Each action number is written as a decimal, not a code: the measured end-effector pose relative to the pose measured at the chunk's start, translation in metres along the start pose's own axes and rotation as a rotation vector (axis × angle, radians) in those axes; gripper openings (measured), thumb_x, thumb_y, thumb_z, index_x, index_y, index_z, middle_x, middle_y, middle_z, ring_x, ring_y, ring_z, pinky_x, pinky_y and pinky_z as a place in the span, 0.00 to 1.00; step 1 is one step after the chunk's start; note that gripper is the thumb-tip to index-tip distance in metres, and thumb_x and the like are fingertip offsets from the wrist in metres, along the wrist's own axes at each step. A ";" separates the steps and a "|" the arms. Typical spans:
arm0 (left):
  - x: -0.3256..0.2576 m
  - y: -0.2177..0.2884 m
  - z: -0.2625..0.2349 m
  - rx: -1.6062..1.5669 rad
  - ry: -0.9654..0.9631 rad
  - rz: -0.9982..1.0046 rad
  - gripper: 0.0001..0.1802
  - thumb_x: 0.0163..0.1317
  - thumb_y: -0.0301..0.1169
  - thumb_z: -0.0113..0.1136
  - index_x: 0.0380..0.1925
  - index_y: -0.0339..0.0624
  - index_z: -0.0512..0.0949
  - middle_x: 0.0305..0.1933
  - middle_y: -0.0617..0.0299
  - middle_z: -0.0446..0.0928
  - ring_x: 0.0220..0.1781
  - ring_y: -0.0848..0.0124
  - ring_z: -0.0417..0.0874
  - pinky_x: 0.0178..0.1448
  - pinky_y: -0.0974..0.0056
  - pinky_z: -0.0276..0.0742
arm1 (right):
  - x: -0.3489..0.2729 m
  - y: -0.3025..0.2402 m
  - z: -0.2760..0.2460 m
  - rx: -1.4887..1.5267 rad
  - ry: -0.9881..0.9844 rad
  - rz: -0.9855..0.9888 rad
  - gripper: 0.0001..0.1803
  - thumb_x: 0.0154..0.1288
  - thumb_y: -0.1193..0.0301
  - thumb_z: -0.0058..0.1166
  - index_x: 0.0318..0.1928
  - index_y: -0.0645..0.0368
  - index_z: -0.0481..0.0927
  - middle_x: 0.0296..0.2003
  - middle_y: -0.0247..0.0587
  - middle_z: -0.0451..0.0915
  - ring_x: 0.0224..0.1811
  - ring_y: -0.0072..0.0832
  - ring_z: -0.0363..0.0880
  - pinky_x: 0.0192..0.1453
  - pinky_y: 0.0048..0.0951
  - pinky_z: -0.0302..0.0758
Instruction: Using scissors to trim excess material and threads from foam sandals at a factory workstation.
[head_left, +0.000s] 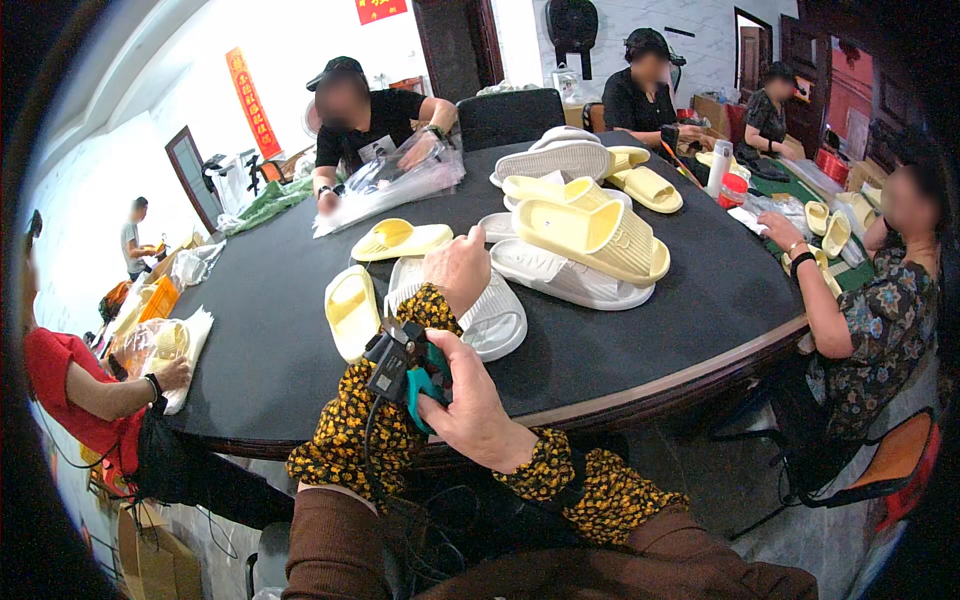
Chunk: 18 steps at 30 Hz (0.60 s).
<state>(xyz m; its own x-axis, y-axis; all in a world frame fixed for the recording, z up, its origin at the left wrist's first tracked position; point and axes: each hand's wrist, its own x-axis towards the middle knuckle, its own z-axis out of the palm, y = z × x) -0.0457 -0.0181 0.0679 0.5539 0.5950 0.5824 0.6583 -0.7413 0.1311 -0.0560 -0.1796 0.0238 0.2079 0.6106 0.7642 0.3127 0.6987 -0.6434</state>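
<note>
My left hand (460, 269) is closed, its back toward me, above a pair of white slippers (497, 325). Whatever its fingers hold is hidden. My right hand (468, 405) grips teal-handled nippers (425, 384), whose metal jaws point up and away beside my left wrist. A small black box (388, 372) with a cable sits against that wrist and the nippers. Left of the white pair lie two yellow slippers, one upright (351, 314) and one farther back (402, 240). To the right, yellow slippers (572, 228) are piled over white ones (572, 277).
The black round-edged table (260, 330) fills the middle. Across it a person handles clear plastic bags (395, 195). Another person at the left holds a bagged slipper (170, 345). More people sit at the right, near a bottle (718, 168) and a red-lidded jar (733, 189).
</note>
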 end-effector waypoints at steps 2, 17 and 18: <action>0.000 -0.001 0.000 0.071 -0.013 0.063 0.07 0.55 0.30 0.47 0.32 0.41 0.70 0.24 0.46 0.76 0.31 0.48 0.78 0.37 0.47 0.72 | 0.000 -0.001 -0.001 -0.011 -0.002 -0.019 0.34 0.47 0.79 0.58 0.56 0.68 0.59 0.48 0.58 0.68 0.51 0.51 0.67 0.57 0.40 0.64; 0.010 -0.011 -0.017 -0.803 -0.258 -0.476 0.10 0.55 0.30 0.53 0.34 0.36 0.77 0.15 0.62 0.72 0.12 0.75 0.72 0.15 0.70 0.70 | 0.005 0.001 -0.014 0.278 -0.104 0.173 0.30 0.55 0.83 0.52 0.58 0.59 0.58 0.41 0.36 0.70 0.39 0.17 0.69 0.43 0.19 0.69; 0.008 -0.013 -0.021 -0.874 -0.284 -0.481 0.09 0.55 0.30 0.54 0.33 0.37 0.76 0.15 0.63 0.71 0.12 0.76 0.71 0.15 0.70 0.69 | 0.008 0.000 -0.016 0.358 -0.109 0.214 0.30 0.55 0.83 0.52 0.58 0.60 0.58 0.41 0.36 0.70 0.39 0.18 0.69 0.43 0.19 0.70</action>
<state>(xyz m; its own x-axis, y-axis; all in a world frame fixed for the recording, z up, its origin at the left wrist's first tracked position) -0.0601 -0.0101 0.0875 0.5048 0.8551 0.1184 0.3056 -0.3053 0.9019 -0.0397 -0.1805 0.0310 0.1279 0.7782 0.6149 -0.0722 0.6256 -0.7768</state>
